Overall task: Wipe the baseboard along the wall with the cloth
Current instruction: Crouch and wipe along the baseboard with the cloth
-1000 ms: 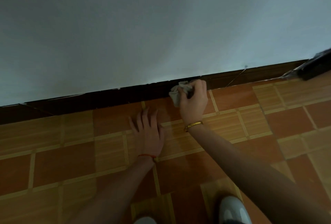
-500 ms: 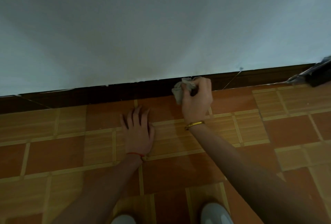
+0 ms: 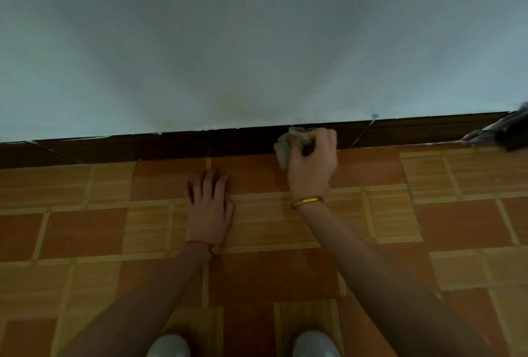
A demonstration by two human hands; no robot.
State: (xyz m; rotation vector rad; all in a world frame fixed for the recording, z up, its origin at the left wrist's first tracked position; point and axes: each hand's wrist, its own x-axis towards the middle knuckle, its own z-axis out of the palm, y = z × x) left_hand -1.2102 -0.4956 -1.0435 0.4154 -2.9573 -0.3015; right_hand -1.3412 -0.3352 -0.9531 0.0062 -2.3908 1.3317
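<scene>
A dark brown baseboard (image 3: 171, 146) runs along the foot of the pale wall (image 3: 257, 42), across the whole view. My right hand (image 3: 313, 161), with a gold bangle at the wrist, grips a bunched grey cloth (image 3: 285, 146) and holds it against the baseboard right of centre. My left hand (image 3: 210, 206) lies flat on the tiled floor with fingers spread toward the wall; a red string circles its wrist.
The floor (image 3: 85, 231) is laid in orange and wood-look tiles. A dark object (image 3: 511, 132) sits against the baseboard at the far right edge. Two pale shoe tips (image 3: 314, 343) show at the bottom. A thin light line crosses the baseboard right of the cloth.
My right hand with the cloth has slid slightly rightward along the baseboard. The view has shifted and levelled, and my left hand has stayed flat on the floor.
</scene>
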